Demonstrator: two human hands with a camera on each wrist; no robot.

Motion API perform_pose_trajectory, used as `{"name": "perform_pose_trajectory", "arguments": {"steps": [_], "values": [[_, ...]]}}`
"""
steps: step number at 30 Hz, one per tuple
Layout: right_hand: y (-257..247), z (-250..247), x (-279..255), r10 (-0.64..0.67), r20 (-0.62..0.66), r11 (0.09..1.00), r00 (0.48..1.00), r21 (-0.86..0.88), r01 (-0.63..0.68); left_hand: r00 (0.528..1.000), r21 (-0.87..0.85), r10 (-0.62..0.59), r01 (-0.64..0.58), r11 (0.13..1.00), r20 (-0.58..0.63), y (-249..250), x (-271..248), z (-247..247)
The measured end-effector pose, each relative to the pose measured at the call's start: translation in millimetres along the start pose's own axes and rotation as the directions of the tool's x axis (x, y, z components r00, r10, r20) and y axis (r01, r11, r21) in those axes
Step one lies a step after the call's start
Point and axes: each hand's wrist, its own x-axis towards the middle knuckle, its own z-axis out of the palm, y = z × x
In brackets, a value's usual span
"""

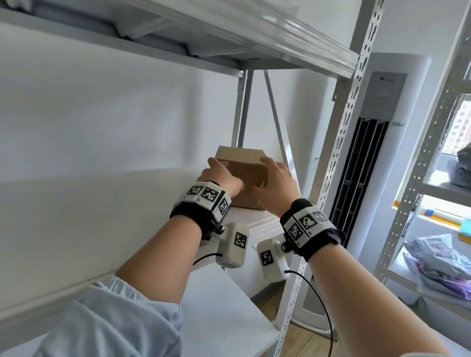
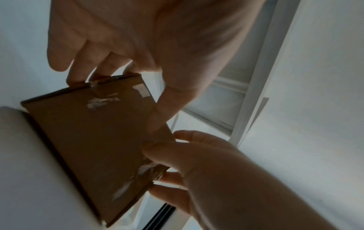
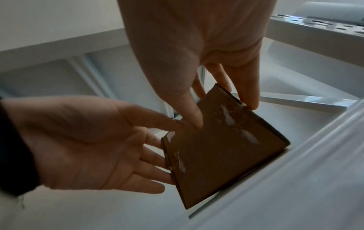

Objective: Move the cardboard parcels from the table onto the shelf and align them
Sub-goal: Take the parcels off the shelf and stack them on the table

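A brown cardboard parcel (image 1: pixel 246 173) (image 2: pixel 94 140) (image 3: pixel 216 147) with clear tape on its front face stands on the white shelf board (image 1: pixel 80 221), near the right-hand end. My left hand (image 1: pixel 220 177) (image 2: pixel 118 62) (image 3: pixel 98 140) holds its left end, with the thumb on the front face and the fingers round the edge. My right hand (image 1: pixel 274 185) (image 2: pixel 197 163) (image 3: pixel 197 70) holds the right end the same way. The two thumbs nearly meet on the front face. The parcel's back side is hidden.
An upper shelf (image 1: pixel 186 15) hangs close overhead. A perforated upright post (image 1: pixel 337 159) and a diagonal brace (image 1: pixel 275 116) stand right of the parcel. Beyond are a tall white air conditioner (image 1: pixel 374 163) and a second rack holding bags (image 1: pixel 449 271). The shelf board stretches away to the left.
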Motion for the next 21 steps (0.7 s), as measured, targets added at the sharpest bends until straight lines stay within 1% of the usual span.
{"name": "perform_pose_trajectory", "arguments": {"steps": [2,3,5,7,10,14,17,21], "values": [[-1.4,-1.4,-3.9,0.011,-0.025,1.000,1.000,0.004,-0.010,1.000,-0.011,0.006,-0.006,1.000,0.001,3.8,-3.8,-3.8],[-2.9,-3.4,-7.0,0.011,-0.059,1.000,0.998,0.010,-0.010,1.000,-0.010,0.013,-0.014,1.000,-0.011,5.7,-6.8,-6.1],[-7.7,-9.2,-15.7,0.006,-0.132,1.000,0.991,0.028,-0.002,0.998,0.008,0.042,-0.042,0.999,-0.056,9.4,-15.3,-11.2],[-14.9,-16.9,-28.2,0.004,-0.158,0.999,0.987,0.053,0.005,0.991,0.040,0.075,-0.071,0.997,-0.108,12.2,-27.2,-16.6],[-26.6,-27.1,-53.0,0.011,-0.186,0.996,0.983,0.086,0.006,0.982,0.048,0.106,-0.100,0.994,-0.157,11.7,-51.9,-23.7],[-42.6,-34.3,-91.3,0.008,-0.247,0.992,0.969,0.127,0.024,0.973,-0.016,0.123,-0.128,0.992,-0.197,1.7,-95.5,-34.7],[-57.5,-32.5,-125.4,-0.027,-0.291,0.990,0.956,0.126,0.067,0.950,-0.052,0.159,-0.179,0.983,-0.269,-12.3,-135.3,-44.9],[-82.1,-25.4,-174.0,-0.100,-0.302,0.992,0.948,0.044,0.118,0.897,-0.019,0.238,-0.264,0.964,-0.372,-38.5,-186.5,-58.0]]}}
